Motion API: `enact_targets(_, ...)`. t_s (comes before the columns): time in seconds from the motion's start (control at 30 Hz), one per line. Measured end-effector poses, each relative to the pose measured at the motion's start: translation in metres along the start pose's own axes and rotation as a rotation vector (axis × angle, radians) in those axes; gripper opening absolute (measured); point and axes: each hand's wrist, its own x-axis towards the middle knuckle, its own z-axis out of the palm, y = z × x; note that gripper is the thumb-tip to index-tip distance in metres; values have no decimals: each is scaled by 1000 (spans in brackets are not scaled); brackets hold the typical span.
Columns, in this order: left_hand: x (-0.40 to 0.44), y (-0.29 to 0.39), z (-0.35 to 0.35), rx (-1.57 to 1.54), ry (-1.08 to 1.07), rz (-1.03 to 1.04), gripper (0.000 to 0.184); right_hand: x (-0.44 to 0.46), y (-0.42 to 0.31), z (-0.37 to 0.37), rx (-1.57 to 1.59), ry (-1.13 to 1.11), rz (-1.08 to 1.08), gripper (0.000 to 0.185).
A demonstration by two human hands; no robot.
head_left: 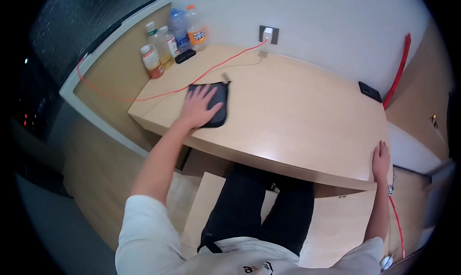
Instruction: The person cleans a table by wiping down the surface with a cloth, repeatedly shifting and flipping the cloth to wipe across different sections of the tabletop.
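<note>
My left hand point(200, 108) lies palm down with the fingers spread wide across a square, dark grey fabric pouch with black edges point(221, 113), which sits on the left part of the pale wood-grain table point(297, 116), close to its near edge. The flat palm seems to be there to steady the pouch against the tabletop rather than grip it. My right hand point(381, 161) rests at the table's right edge, its fingers close together and fairly straight, with nothing visible in it; I take it to be a support for my arm. I count one pouch, with one small grey tab point(226, 77) at its far side, and five plastic bottles in the far left corner: one orange-capped point(197, 35), one blue-tinted point(179, 29), and three pale-capped point(152, 64). They are grouped by the low partition point(109, 85), perhaps to leave my hands room. Two flat black objects lie apart, one slim and rounded point(186, 56) just beside the bottles, the other a phone-like rectangle point(370, 91) at the far right. One thin coral-red cable point(218, 65) runs left from one white plug point(267, 33) in the wall, passing the pouch's far left corner; whether they touch, I cannot tell.
</note>
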Motion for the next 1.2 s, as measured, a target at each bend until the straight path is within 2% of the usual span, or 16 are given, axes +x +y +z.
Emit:
enact_targets(0.07,-15,-34,-8,26,-20,49,72,-53,-22,-8,-49,-13,35,53)
enact_targets(0.1,-41,-73,-66,210,-120,37,71,-100,-56,78,122,-131,40,52)
enact_targets(0.13,-24,-86,-73,216,-57,83,71,-86,-66,80,153,-41,32,52)
enact_targets(0.17,-38,-109,-105,328,-116,91,68,-128,-101,98,213,-74,54,51)
enact_targets(0.23,-56,-121,-118,455,-204,61,68,-167,-123,117,245,-124,119,49)
enact_targets(0.3,-62,-100,-109,497,-254,28,68,-172,-130,122,227,-155,156,49)
enact_targets(0.37,-54,-52,-84,459,-269,171,68,-172,-130,124,219,-139,179,49)
enact_targets(0.53,-58,167,1,153,-349,543,72,-161,-109,105,167,-98,184,50)
enact_targets(0.63,-64,271,58,-20,-305,744,74,-157,-106,99,147,-92,194,48)
enact_targets(0.73,-75,355,102,-154,-268,809,74,-154,-99,96,152,-84,171,45)
enact_targets(0.83,-86,405,123,-154,-295,783,74,-151,-96,93,190,-94,202,43)
enact_targets(0.97,-92,413,118,-204,-294,741,74,-142,-67,91,259,-76,109,43)
enact_targets(1.03,-102,405,95,-254,-310,698,74,-130,-55,65,262,-102,79,45)
enact_targets(1.2,-102,245,34,-134,-186,536,73,-127,-65,81,320,-118,70,47)
